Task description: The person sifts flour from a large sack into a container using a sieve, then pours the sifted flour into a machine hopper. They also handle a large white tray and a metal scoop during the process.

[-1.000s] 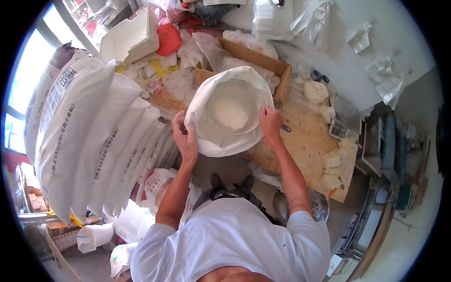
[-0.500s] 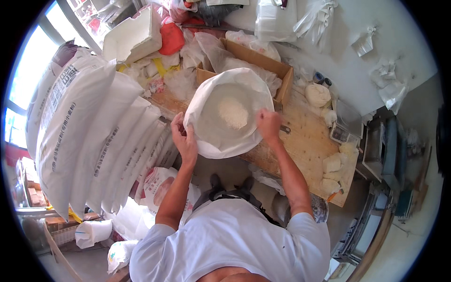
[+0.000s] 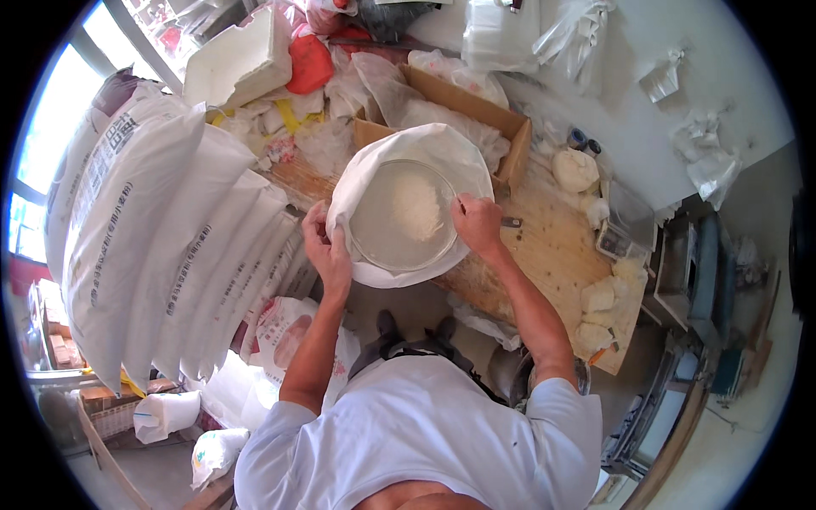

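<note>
A round fine-mesh sieve [image 3: 380,204] with a thin rim sits within the opened mouth of a white sack [image 3: 459,144]. Pale flour-like powder [image 3: 416,208] lies heaped on the mesh, right of its middle. My right hand [image 3: 476,223] is closed on the sieve's right rim. At the left side, my left hand [image 3: 327,251] grips the sack's folded edge, fingers outside and thumb toward the opening. What lies under the sieve is hidden.
Stacked full white sacks [image 3: 161,229] rise at the left. Behind the sack stands an open cardboard box [image 3: 514,153] with plastic bags. A wooden table [image 3: 552,272] extends right, holding a tied bag [image 3: 575,172] and a clear container [image 3: 614,242]. A foam box [image 3: 242,64] sits far left.
The sieve has shifted left inside the sack's mouth, with my right hand moving left along with it. Its rim shows more sharply. My left hand has moved slightly left.
</note>
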The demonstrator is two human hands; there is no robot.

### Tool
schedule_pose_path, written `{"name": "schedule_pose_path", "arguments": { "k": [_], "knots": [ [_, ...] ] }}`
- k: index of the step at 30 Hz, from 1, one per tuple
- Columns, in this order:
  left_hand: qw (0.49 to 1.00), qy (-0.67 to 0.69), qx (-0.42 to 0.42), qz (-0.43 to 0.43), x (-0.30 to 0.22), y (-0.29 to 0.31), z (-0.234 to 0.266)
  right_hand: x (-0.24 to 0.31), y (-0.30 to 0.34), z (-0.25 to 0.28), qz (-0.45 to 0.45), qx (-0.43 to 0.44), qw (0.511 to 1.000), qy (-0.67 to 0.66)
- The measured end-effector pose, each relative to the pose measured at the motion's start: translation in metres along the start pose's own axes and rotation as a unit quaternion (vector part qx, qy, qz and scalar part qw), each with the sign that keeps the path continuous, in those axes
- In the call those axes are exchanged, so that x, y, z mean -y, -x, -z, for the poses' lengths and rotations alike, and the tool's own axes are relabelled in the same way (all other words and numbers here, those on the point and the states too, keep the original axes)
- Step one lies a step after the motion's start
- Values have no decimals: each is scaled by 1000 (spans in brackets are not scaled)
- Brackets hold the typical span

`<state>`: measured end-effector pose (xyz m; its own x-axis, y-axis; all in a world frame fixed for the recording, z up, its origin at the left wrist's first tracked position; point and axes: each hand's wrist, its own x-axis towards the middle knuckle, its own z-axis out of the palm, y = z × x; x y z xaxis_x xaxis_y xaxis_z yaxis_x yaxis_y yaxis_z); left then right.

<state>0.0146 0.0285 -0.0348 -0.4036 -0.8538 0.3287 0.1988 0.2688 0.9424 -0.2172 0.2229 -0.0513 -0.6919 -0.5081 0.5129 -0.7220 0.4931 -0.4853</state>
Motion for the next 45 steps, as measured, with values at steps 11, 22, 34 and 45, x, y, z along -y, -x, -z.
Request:
{"name": "schedule_pose_path", "arguments": {
  "k": [11,22,34,45],
  "knots": [
    [996,-79,43,16,-12,2,-7,5,4,4,-15,-22,1000,16],
    [993,-48,77,70,-9,2,-8,4,15,1,-15,-41,999,1],
    [990,-35,94,95,0,2,-3,9,23,4,24,37,999,10],
    [981,-66,109,147,-3,2,2,15,26,2,-4,-11,998,58]
  ]
}}
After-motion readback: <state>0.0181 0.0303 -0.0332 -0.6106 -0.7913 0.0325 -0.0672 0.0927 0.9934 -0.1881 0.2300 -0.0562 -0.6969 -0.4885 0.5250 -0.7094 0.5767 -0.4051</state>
